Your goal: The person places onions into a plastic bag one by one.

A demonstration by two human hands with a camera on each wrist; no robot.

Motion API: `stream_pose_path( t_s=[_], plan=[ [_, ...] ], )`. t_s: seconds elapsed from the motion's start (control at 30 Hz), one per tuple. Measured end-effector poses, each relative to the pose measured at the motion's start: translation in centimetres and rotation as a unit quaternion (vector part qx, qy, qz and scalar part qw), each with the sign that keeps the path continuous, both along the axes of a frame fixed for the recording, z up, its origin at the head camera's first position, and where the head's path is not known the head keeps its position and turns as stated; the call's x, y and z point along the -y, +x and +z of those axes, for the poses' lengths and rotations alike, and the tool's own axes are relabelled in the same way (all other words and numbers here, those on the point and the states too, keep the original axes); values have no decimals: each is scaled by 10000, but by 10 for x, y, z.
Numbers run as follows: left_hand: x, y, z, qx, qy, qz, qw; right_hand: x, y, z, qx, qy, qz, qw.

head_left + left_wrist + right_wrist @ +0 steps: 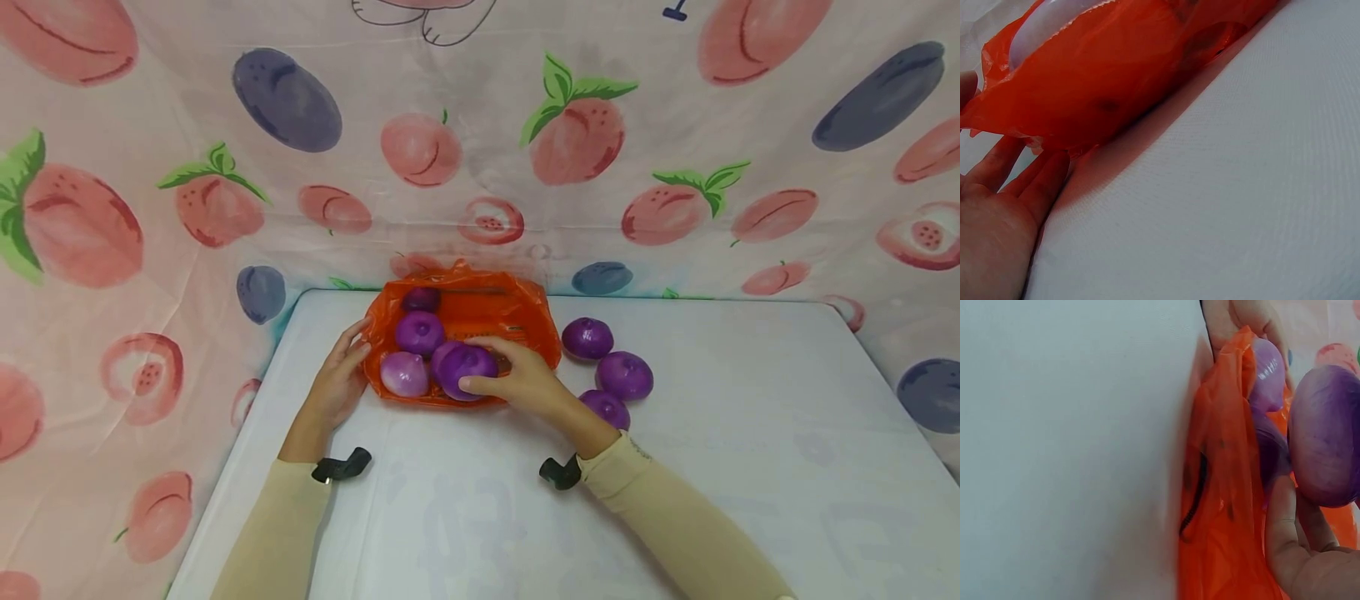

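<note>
Forearms extended, the right hand [525,379] grips a purple onion [471,371] over an orange bag [483,312]; the left hand [340,382], fingers outstretched, touches its side.

White table [450,517] screened off by fruit-print cloth [472,83], sort of room unclear

The cloth hangs behind the far edge and runs around both far corners, filling the view beyond; its painted peaches [577,143] look homely, but home or studio cannot be told.
</note>
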State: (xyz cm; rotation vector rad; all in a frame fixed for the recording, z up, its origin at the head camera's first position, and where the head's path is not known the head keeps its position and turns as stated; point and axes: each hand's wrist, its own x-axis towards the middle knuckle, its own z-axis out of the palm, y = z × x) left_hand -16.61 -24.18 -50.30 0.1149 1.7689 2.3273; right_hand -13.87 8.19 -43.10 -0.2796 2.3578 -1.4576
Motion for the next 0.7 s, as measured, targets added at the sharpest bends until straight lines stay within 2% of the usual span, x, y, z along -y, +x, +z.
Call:
stream_pose_path(
  t_s=[0.37, 0.7],
  plan=[
    [0, 0, 1, 47, 33, 3, 10000, 5, -3, -4, 164, 17, -234, 9996],
    [0, 0, 0, 9, 62, 16, 10000, 1, -7, -4, -109, 98, -415, 9990]
  ],
)
